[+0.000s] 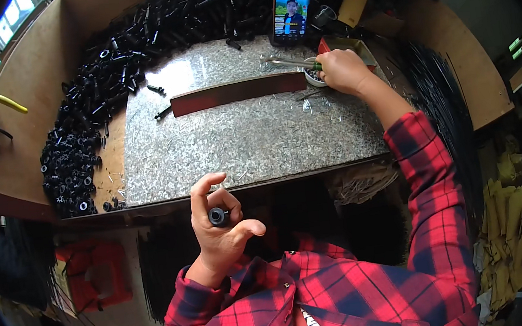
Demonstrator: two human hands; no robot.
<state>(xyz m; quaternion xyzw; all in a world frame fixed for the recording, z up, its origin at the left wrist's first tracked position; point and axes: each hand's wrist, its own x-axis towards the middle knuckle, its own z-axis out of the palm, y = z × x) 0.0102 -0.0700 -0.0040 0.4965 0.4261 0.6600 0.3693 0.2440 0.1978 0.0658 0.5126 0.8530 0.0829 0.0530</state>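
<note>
In front of my chest, just off the table's near edge, my left hand (219, 222) curls its lower fingers around a black cylindrical part (217, 217). The part's round end with a hole faces up. Thumb and index finger stand apart from it. My right hand (344, 71) reaches to the far right of the table, closed on a slim metal tool (291, 62) with a green grip; its exact kind is unclear. Below those fingers sits a small white bowl (314, 80), partly hidden, with small dark pieces inside.
A dark strip (237, 93) lies across the granite slab (239, 141), among scattered thin metal pins. Black parts (126, 53) are heaped along the back and left. A phone (290, 10) stands upright at the back. Black rods (436, 88) lie at right; pliers (6, 102) hang left.
</note>
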